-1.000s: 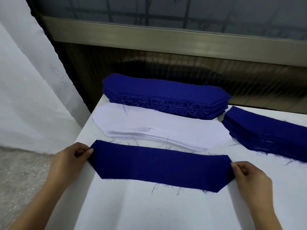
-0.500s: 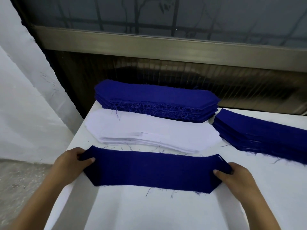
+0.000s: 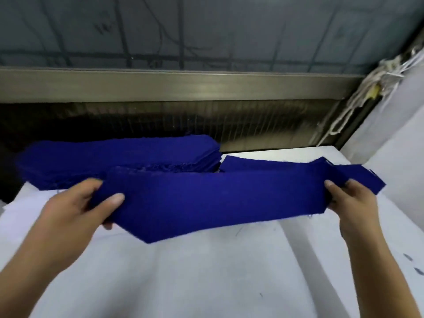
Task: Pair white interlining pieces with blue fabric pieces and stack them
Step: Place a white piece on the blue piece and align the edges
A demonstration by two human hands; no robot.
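Observation:
I hold a long blue fabric piece (image 3: 218, 198) stretched above the white table (image 3: 206, 283). My left hand (image 3: 75, 210) grips its left end and my right hand (image 3: 353, 203) grips its right end. It hangs in front of the right blue stack (image 3: 263, 164), whose far edge shows behind it. A thick stack of blue pieces (image 3: 110, 157) lies at the back left. The white interlining pile is mostly hidden behind the held piece and my left hand; only a pale strip (image 3: 29, 198) shows at the left.
A metal window rail (image 3: 183, 86) and dark glass run along the back of the table. White cords (image 3: 358, 99) hang at the back right corner beside a white wall. A few loose threads lie on the table.
The blue piece, flat on the table before, is now lifted and carried to the right in both hands. The view has swung right and the frame is motion-blurred.

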